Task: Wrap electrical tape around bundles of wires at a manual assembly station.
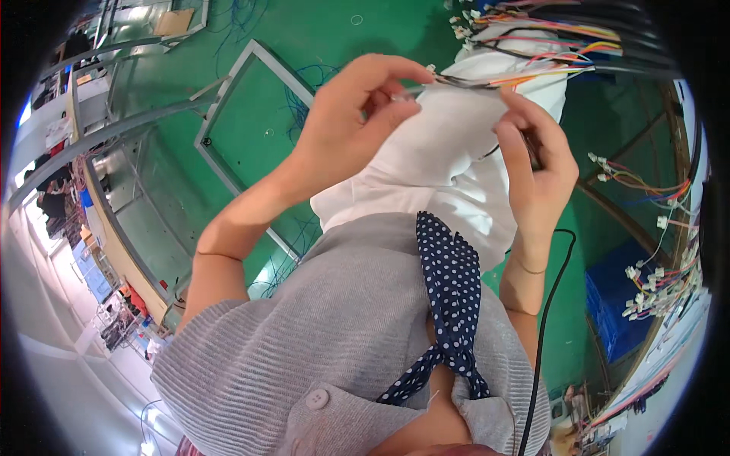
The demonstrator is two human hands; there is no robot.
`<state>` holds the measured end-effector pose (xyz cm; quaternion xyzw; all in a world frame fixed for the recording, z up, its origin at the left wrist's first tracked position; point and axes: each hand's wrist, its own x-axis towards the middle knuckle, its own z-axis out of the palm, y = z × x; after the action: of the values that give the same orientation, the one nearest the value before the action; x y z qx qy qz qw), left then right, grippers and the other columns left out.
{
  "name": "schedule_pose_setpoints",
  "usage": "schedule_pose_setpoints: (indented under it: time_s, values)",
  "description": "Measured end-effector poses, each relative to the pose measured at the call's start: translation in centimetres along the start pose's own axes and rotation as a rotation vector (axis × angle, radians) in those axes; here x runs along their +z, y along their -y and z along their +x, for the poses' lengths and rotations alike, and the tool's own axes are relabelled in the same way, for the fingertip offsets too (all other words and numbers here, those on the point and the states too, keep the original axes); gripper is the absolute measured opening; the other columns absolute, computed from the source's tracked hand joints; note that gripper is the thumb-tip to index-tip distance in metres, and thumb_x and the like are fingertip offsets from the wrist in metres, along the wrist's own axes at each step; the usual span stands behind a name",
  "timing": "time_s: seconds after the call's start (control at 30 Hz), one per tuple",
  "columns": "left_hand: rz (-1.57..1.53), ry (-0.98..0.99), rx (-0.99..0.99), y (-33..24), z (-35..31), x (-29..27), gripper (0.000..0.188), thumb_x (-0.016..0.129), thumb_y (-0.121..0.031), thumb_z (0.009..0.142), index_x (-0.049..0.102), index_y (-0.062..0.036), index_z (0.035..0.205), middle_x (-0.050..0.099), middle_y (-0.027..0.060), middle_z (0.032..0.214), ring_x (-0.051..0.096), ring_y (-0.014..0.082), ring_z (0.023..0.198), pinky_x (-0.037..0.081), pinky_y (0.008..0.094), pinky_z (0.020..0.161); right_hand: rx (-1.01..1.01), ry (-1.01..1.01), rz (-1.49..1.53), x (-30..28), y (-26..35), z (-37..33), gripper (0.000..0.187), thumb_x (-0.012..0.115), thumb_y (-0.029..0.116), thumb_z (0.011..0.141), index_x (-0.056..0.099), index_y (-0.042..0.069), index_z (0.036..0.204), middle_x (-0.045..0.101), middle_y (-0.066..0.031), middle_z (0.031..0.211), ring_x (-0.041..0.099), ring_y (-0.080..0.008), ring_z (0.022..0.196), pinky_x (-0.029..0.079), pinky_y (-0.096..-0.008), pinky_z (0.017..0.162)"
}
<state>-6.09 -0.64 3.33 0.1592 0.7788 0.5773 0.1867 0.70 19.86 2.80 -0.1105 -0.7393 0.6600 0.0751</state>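
Probably light and limp, the wires (525,77) at one o'clock suit a pinch behind the plugs (461,33). Left hand (351,114) and right hand (546,163) curl beside them; whether either grips, I cannot tell.

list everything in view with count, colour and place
wire bundles: several, multicoloured and black, upper right
connectors: many, white, wire ends at right
frame: one, grey, on floor
thin wires: many, blue, around frame
floor: one, green, below
box-like item: one, blue, right
cable: one, black, lower right
clutter: uncountable, mixed, far left
board: one, brown, upper left
scarf: one, dotted navy, at neck
top: one, grey, torso
lower garment: one, white, legs
left hand: one, bare, near wires
right hand: one, bare, near wires
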Motion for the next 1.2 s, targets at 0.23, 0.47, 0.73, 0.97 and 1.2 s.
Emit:
schedule_pose_setpoints:
  time_s: [0.23,0.47,0.73,0.97,1.2]
  values:
    - [-0.363,-0.353,0.031,-1.0,-0.6,1.0,0.019,0.063,-0.006,0.089,0.064,-0.0023,0.107,0.057,-0.0034,0.082,0.048,0.0019,0.067,0.040,0.0165,0.057,0.185,0.408,0.337,1.5,-2.1,-0.3,0.029,0.045,0.023,0.085,0.044,0.002,0.104,0.056,-0.0091,0.081,0.047,-0.0115,0.062,0.038,-0.0204,0.059]
    - [-0.596,-0.502,0.036,-0.7,-0.1,2.2,0.015,0.063,-0.012,0.090,0.063,0.0004,0.099,0.059,0.0017,0.078,0.045,0.0041,0.058,0.036,0.0181,0.051,0.416,0.555,0.637,2.8,-2.5,1.9,0.031,0.053,0.023,0.083,0.042,0.005,0.106,0.053,-0.0133,0.101,0.051,-0.0161,0.082,0.043,-0.0248,0.070]
    - [-0.837,-0.391,-0.117,0.0,0.6,2.3,0.015,0.063,-0.012,0.089,0.061,-0.0006,0.098,0.060,0.0030,0.079,0.049,0.0066,0.060,0.041,0.0210,0.056,0.171,0.381,0.589,4.1,-3.0,5.3,0.047,0.058,0.006,0.082,0.044,-0.004,0.126,0.051,-0.0167,0.125,0.050,-0.0258,0.118,0.039,-0.0372,0.102]
    - [-0.799,-0.339,-0.188,0.4,0.4,2.0,0.014,0.068,-0.007,0.084,0.061,0.0016,0.092,0.063,0.0051,0.076,0.059,0.0079,0.062,0.051,0.0219,0.056,0.132,0.469,0.452,4.1,-2.3,6.1,0.053,0.065,0.000,0.075,0.049,-0.004,0.125,0.054,-0.0180,0.125,0.055,-0.0201,0.111,0.043,-0.0310,0.095]
    - [-0.697,-0.347,-0.163,0.2,0.1,2.0,0.011,0.067,-0.004,0.083,0.059,0.0013,0.090,0.062,0.0040,0.074,0.059,0.0067,0.061,0.050,0.0206,0.055,0.104,0.515,0.290,3.2,-1.9,6.3,0.052,0.070,0.015,0.077,0.053,-0.005,0.122,0.058,-0.0141,0.122,0.057,-0.0185,0.107,0.042,-0.0304,0.095]
